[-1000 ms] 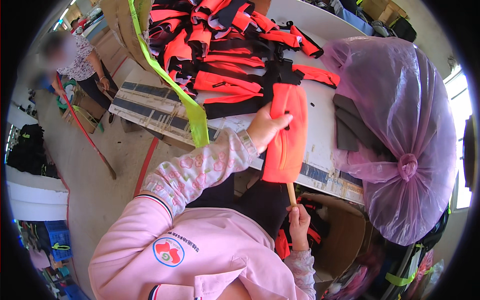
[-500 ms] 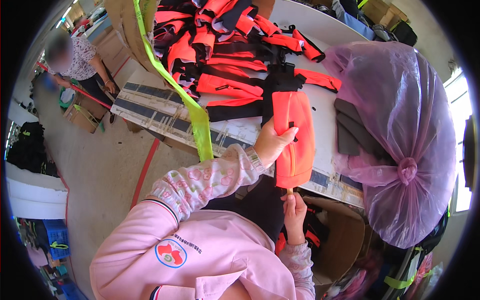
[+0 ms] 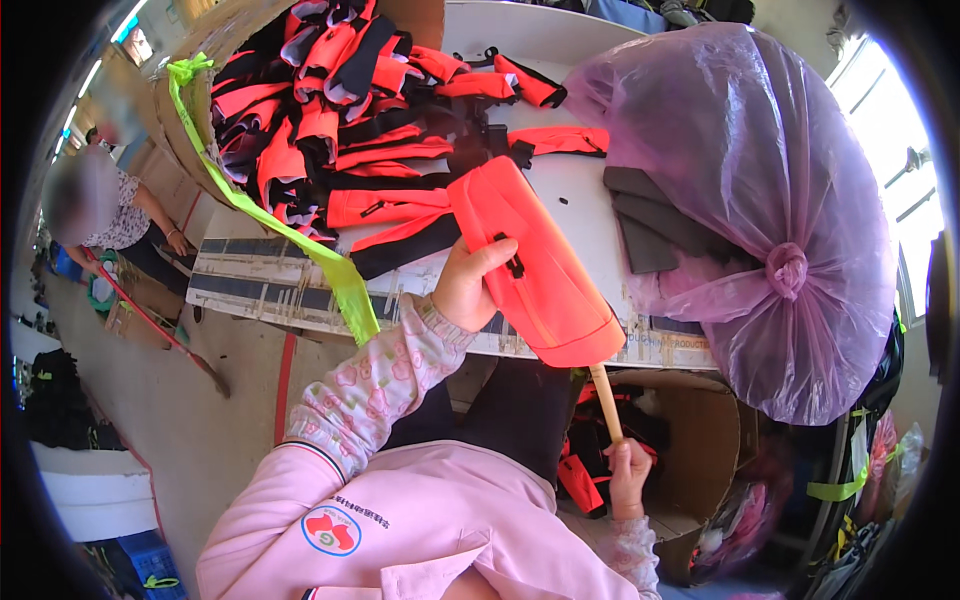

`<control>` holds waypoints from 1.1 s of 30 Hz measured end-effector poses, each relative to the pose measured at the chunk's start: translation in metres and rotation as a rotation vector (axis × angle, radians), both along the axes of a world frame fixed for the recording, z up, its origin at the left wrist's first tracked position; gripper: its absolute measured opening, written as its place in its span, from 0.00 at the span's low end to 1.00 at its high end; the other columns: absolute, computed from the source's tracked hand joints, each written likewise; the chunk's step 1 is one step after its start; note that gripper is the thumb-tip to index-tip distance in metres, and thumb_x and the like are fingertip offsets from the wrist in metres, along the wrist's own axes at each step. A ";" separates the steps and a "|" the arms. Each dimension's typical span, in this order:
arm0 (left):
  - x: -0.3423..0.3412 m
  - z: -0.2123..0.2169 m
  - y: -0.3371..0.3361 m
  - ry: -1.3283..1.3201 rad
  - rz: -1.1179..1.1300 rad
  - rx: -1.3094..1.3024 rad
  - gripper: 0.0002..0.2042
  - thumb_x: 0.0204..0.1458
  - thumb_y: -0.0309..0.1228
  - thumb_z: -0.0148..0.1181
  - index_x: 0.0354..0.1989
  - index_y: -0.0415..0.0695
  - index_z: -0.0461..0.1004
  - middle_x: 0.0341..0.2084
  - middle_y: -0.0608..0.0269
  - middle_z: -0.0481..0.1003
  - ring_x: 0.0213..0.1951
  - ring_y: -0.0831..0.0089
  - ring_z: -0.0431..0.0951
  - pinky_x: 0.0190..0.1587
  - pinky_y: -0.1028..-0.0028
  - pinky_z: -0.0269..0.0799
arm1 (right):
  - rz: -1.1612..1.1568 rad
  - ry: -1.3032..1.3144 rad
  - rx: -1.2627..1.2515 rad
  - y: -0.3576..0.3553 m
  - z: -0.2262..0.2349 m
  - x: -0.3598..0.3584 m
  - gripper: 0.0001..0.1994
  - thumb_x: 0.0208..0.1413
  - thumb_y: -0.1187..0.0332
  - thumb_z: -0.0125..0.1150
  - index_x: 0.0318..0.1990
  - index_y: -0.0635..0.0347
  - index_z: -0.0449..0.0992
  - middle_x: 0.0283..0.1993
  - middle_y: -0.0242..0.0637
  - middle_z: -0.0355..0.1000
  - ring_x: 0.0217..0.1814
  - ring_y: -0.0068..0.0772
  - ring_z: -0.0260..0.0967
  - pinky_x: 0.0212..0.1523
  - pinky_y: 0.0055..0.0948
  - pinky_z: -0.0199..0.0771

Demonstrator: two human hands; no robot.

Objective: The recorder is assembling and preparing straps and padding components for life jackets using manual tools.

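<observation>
A bright orange zip pouch [image 3: 540,275] with a black zipper pull hangs tilted over the table's near edge. My left hand [image 3: 468,287] grips its left side, thumb lying across the front by the zipper. From the pouch's lower end sticks out a pale wooden stick [image 3: 606,402]; its upper part is hidden. Closed around the stick's lower end is my right hand [image 3: 629,476], below the table edge. Behind the pouch, a pile of orange and black pouches [image 3: 350,110] spreads over the white table [image 3: 560,225].
A tied purple plastic bag [image 3: 745,200] bulges on the right, beside folded dark grey cloth [image 3: 650,215]. A cardboard box [image 3: 690,440] holding orange and black pieces stands under the table. Yellow-green ribbon [image 3: 345,285] hangs at left. Farther left, a person [image 3: 125,210] holds a red pole.
The pouch has tilted, its lower end swinging right. My right hand has moved down and right, and much more of the wooden stick shows. The whole view has shifted.
</observation>
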State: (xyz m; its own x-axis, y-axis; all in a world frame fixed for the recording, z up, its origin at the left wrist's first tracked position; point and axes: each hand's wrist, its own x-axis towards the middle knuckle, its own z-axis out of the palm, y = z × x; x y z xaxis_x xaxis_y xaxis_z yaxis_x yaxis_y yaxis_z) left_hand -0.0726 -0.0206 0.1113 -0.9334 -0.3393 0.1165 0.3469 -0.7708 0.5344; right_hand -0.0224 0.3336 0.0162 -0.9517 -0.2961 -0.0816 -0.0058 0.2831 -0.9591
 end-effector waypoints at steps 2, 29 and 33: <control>0.002 -0.003 0.003 -0.019 0.007 -0.038 0.11 0.48 0.23 0.56 0.42 0.42 0.69 0.36 0.67 0.73 0.39 0.75 0.74 0.43 0.73 0.70 | -0.003 -0.034 -0.080 -0.022 0.002 0.007 0.18 0.60 0.60 0.48 0.22 0.63 0.71 0.15 0.22 0.57 0.16 0.11 0.48 0.17 0.17 0.48; -0.004 0.001 0.078 -0.081 0.094 -0.198 0.13 0.50 0.30 0.59 0.42 0.39 0.69 0.36 0.63 0.73 0.38 0.75 0.74 0.43 0.73 0.70 | -0.907 0.279 0.151 0.157 -0.026 -0.028 0.24 0.60 0.50 0.44 0.18 0.56 0.67 0.15 0.22 0.56 0.17 0.14 0.48 0.19 0.18 0.46; 0.008 -0.007 0.136 0.246 -0.634 -1.007 0.22 0.44 0.41 0.64 0.42 0.37 0.70 0.36 0.58 0.74 0.39 0.65 0.74 0.46 0.67 0.69 | -1.079 0.297 0.134 0.149 0.015 -0.033 0.25 0.60 0.49 0.44 0.18 0.57 0.67 0.14 0.22 0.52 0.16 0.15 0.46 0.18 0.19 0.46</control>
State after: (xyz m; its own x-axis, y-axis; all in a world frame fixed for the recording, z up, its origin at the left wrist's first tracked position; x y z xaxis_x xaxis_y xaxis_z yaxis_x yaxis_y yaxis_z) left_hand -0.0644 0.1149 0.1047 -0.8169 0.5137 0.2622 0.2352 -0.1183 0.9647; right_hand -0.0556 0.4828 0.0313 -0.6914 0.6879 0.2210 0.0817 0.3784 -0.9220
